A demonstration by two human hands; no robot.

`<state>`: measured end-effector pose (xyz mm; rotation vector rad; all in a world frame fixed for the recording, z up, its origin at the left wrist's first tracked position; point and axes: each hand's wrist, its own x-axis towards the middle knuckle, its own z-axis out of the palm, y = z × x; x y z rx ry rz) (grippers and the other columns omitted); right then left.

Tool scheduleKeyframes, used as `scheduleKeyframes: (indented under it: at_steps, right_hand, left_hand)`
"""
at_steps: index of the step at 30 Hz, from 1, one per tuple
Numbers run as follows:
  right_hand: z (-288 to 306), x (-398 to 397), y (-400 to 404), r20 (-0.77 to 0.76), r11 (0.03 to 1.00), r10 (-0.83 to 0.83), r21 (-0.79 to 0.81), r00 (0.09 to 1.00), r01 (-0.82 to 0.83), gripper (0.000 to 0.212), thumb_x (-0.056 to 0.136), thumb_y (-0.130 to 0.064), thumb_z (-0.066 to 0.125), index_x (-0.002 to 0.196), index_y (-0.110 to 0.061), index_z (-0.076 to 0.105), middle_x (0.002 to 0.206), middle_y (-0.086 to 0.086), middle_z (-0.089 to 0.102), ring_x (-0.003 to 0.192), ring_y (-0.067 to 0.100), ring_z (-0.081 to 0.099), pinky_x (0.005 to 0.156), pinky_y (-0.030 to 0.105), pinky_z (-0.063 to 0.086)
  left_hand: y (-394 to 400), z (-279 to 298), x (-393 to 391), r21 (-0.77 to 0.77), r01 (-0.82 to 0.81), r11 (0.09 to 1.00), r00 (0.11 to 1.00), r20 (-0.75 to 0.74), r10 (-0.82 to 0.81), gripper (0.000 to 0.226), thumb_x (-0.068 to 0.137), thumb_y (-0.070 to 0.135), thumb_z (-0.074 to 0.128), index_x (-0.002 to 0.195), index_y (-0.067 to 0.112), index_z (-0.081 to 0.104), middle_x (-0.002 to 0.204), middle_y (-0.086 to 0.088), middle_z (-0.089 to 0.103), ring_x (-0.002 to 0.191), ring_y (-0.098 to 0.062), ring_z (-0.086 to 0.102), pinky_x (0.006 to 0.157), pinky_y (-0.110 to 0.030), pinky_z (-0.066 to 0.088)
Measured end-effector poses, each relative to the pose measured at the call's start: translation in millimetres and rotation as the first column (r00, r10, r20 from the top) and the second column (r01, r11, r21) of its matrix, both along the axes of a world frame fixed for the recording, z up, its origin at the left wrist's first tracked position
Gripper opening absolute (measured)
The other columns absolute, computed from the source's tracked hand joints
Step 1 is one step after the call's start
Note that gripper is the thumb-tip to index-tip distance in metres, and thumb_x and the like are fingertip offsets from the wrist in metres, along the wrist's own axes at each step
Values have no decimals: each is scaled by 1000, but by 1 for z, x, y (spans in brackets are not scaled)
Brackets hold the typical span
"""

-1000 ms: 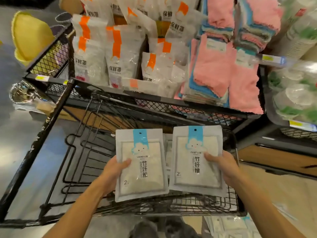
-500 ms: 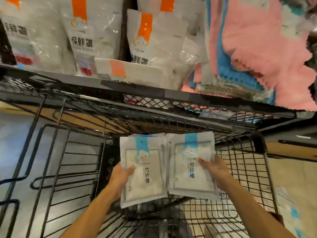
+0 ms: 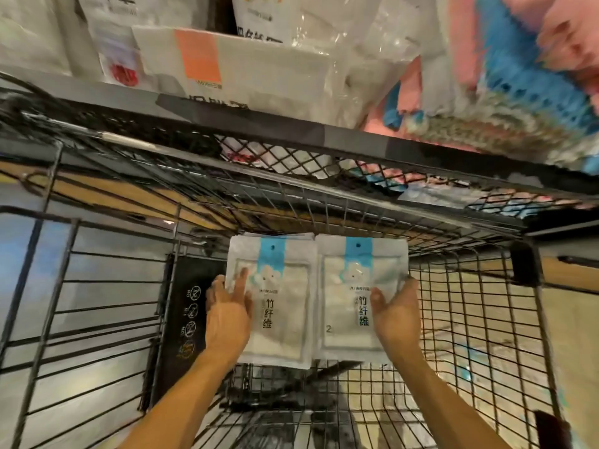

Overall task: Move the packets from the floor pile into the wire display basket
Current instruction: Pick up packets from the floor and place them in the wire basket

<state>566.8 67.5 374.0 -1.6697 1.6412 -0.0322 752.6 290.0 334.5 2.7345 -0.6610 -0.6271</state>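
Packets [image 3: 359,299] between both hands' grip

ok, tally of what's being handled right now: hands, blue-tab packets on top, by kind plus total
Hands: 2, left hand and right hand
Blue-tab packets on top: 2, left packet and right packet; edges of more show behind the left one, count unclear
Wire display basket: 1
Total: 5
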Motion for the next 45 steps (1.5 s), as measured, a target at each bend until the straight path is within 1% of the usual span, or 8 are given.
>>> scheduleKeyframes:
  at_steps: [5, 7, 13, 16, 21, 28, 36, 45]
  right_hand:
    - [10, -2, -5, -354, 941, 233, -153, 906, -302, 81, 90, -45, 73, 147, -3, 32, 141, 21, 45, 132, 39, 45, 111, 54, 41]
    - [22, -3, -10, -372, 915, 298, -151, 879, -374, 82, 93, -50, 66, 153, -8, 31, 152, 20, 40, 142, 38, 38, 117, 54, 34]
    - [88, -12, -25, -400, 789, 469, -213, 788, -577, 79, 95, -61, 53, 156, -16, 34, 160, 13, 38, 147, 33, 35, 121, 53, 30]
    - [129, -16, -30, -395, 753, 507, -230, 766, -617, 79, 96, -63, 48, 159, -18, 32, 167, 8, 30, 153, 29, 27, 126, 50, 22]
    - [202, -28, -35, -403, 665, 561, -301, 723, -683, 78, 96, -65, 48, 158, -21, 35, 166, 9, 33, 153, 29, 28, 127, 50, 18]
    - [295, -62, -28, -398, 599, 544, -432, 739, -674, 77, 97, -68, 41, 158, -21, 38, 165, 7, 36, 152, 28, 30, 127, 49, 19]
    - [369, -117, 11, -332, 663, 389, -547, 859, -511, 76, 98, -70, 35, 159, -25, 34, 166, 5, 34, 153, 28, 27, 126, 48, 15]
    - [413, -222, 84, -301, 751, 51, -617, 952, -235, 74, 98, -70, 40, 156, -24, 40, 164, 4, 37, 152, 26, 31, 125, 47, 19]
  left_hand:
    - [-13, 19, -1, 236, 192, 952, 972, 87, -218, 64, 94, 34, 67, 149, 8, 48, 150, -34, 39, 132, -49, 41, 97, -57, 48]
    - [-19, 40, 1, 222, 173, 960, 976, 92, -197, 64, 103, 42, 48, 158, 14, 33, 160, -25, 29, 144, -41, 32, 109, -52, 38]
    - [-30, 114, -1, 136, 164, 977, 967, 173, -186, 59, 104, 44, 37, 153, 11, 43, 149, -19, 49, 137, -37, 45, 113, -50, 39]
    - [-34, 159, -4, 129, 166, 978, 966, 176, -187, 62, 106, 48, 37, 158, 15, 34, 162, -14, 35, 150, -32, 30, 123, -47, 24]
    - [-39, 236, -20, 93, 187, 978, 927, 312, -207, 62, 104, 49, 43, 156, 15, 39, 159, -13, 42, 148, -32, 37, 121, -48, 30]
    - [-51, 337, -56, 40, 231, 972, 891, 393, -228, 64, 105, 53, 36, 160, 19, 32, 165, -9, 32, 153, -27, 26, 124, -46, 22]
    - [-49, 418, -92, -11, 402, 916, 832, 422, -360, 66, 106, 56, 28, 163, 25, 18, 171, -1, 16, 158, -19, 11, 127, -40, 9]
    - [-42, 445, -150, -66, 710, 701, 653, 435, -621, 67, 105, 57, 28, 163, 26, 20, 170, 0, 18, 158, -19, 13, 127, -41, 9]
